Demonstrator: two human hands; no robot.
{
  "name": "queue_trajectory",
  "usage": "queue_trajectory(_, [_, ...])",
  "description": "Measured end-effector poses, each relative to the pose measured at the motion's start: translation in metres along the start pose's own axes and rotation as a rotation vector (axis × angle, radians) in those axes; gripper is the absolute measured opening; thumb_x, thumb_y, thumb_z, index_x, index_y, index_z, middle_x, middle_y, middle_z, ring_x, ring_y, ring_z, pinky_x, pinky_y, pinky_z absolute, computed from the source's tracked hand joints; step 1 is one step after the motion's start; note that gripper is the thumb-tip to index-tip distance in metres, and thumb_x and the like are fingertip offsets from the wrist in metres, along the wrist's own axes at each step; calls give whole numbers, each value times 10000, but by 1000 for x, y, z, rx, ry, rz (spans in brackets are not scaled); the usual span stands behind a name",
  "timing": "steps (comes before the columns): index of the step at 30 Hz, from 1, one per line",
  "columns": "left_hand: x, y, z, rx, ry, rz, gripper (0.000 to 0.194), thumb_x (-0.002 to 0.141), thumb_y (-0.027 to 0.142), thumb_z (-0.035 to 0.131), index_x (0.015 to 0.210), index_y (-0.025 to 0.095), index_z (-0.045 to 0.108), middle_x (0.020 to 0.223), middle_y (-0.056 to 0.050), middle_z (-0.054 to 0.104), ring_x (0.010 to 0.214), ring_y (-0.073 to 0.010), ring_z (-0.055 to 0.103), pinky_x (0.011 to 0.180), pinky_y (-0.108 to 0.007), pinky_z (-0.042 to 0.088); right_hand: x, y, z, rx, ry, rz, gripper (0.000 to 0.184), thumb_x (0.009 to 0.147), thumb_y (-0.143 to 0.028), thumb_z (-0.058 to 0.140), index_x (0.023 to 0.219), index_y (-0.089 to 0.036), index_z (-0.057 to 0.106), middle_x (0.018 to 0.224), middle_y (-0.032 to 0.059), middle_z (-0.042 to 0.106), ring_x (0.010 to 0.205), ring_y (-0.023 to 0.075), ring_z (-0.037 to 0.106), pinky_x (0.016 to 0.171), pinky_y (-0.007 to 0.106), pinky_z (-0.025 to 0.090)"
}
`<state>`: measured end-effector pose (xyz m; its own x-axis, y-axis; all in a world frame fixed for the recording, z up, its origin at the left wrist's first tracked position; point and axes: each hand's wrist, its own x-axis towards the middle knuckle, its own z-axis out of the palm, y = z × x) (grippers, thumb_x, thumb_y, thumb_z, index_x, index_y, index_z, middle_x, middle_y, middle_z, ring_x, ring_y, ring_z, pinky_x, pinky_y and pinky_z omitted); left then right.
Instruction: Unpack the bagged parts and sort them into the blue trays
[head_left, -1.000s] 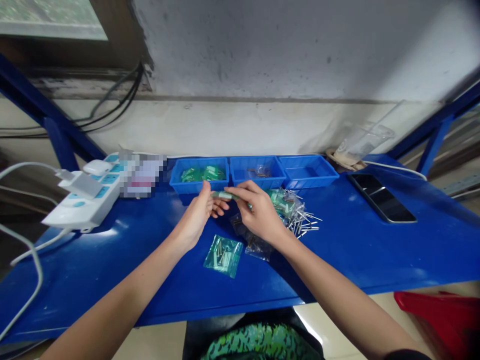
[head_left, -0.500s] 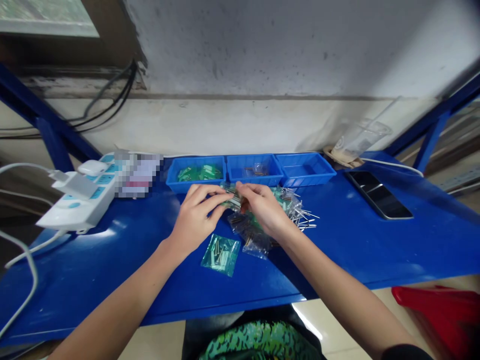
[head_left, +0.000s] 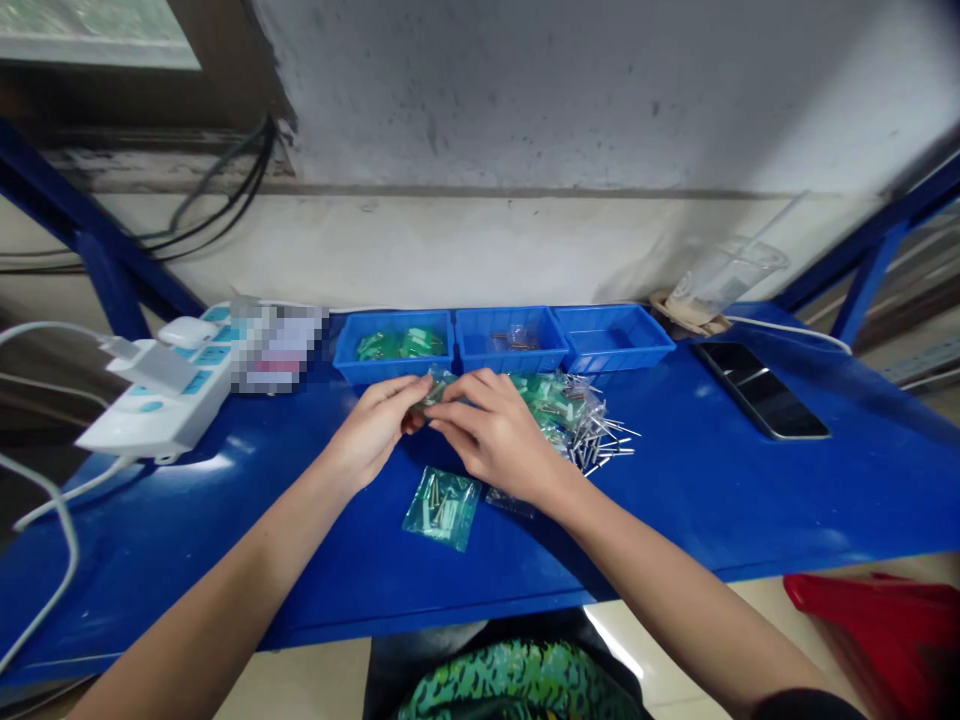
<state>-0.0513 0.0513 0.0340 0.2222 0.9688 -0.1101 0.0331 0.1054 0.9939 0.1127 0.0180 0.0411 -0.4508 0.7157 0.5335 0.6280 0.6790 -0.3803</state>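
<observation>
Between my two hands is a small clear-green plastic packet (head_left: 437, 386), partly covered by fingers. My left hand (head_left: 379, 425) pinches it from the left, and my right hand (head_left: 491, 430) has its fingertips closed on its right side. Below them, a green packet of screws and pale wall plugs (head_left: 442, 508) lies flat on the blue table. Past my right hand is a pile of green packets (head_left: 551, 400), with loose silver metal pins (head_left: 607, 437) at its right. My right hand hides most of a clear packet (head_left: 511, 502).
Three blue bins stand along the wall: the left bin (head_left: 394, 375) holds green packets, the middle bin (head_left: 514, 365) a clear packet, the right bin (head_left: 615, 357) shows a bare bottom. A power strip (head_left: 161, 420) sits left; a phone (head_left: 757, 390) and plastic cup (head_left: 724, 280) right.
Both hands have shifted left with the packet. My right hand has swung across the clear packets, covering most of them, and my left hand has turned to grip the packet's left side.
</observation>
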Motion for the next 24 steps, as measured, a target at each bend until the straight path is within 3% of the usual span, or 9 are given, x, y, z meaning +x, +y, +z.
queue_trajectory(2, [-1,0,0,130,67,159,214,810,390,598,790,178,617,682,0,581,612,-127,543,557,-241,417,2,0,0,56,11,130,258,902,-348,471,960,-194,671,910,70,629,898,206,501,782,359,369])
queue_trajectory(5, [-5,1,2,448,149,472,149,836,316,580,914,208,645,873,-25,632,815,-165,588,696,-273,465,6,7,-1,417,35,458,398,907,-454,403,798,-172,661,761,54,623,743,171,542,707,330,401])
queue_trajectory(8, [-10,2,5,723,85,743,160,858,221,550,980,234,653,1007,-35,616,971,-180,563,862,-334,447,9,17,-2,798,51,727,460,895,-506,372,703,-163,611,634,31,578,599,143,531,557,284,390])
queue_trajectory(10, [-11,1,8,805,27,811,197,856,199,552,1028,248,637,1057,-38,594,1028,-185,539,924,-373,418,9,20,-3,812,102,746,406,876,-487,427,700,-165,600,582,0,535,538,122,484,515,266,361])
queue_trajectory(12, [-11,0,9,806,2,751,218,842,238,580,1055,254,621,1095,-44,579,1066,-203,517,936,-397,410,7,20,-4,651,178,648,332,881,-422,455,746,-169,621,609,-6,545,557,117,477,536,261,364])
queue_trajectory(14, [-9,-1,10,698,-20,568,219,847,332,570,1038,240,622,1081,-52,596,1051,-218,528,894,-390,434,6,18,-5,451,226,483,262,895,-340,457,852,-173,654,729,18,600,667,133,524,608,270,398])
queue_trajectory(19, [-4,0,9,63,-71,36,518,907,558,302,810,170,632,776,-78,636,729,-183,592,586,-285,451,1,11,-3,155,106,102,255,900,-246,466,1068,-202,653,988,70,592,931,177,523,812,321,421])
queue_trajectory(22, [-2,0,8,-69,-30,-15,322,848,464,519,740,170,596,667,-20,566,609,-136,533,536,-249,411,-1,6,-1,88,49,-13,239,893,-253,474,1019,-256,677,1079,68,557,1002,198,484,853,356,400])
queue_trajectory(24, [-3,0,6,1,33,84,223,824,380,583,744,172,581,637,12,521,581,-116,503,532,-234,395,0,3,-2,117,72,18,211,875,-289,507,964,-240,692,1063,70,556,999,204,481,862,366,390])
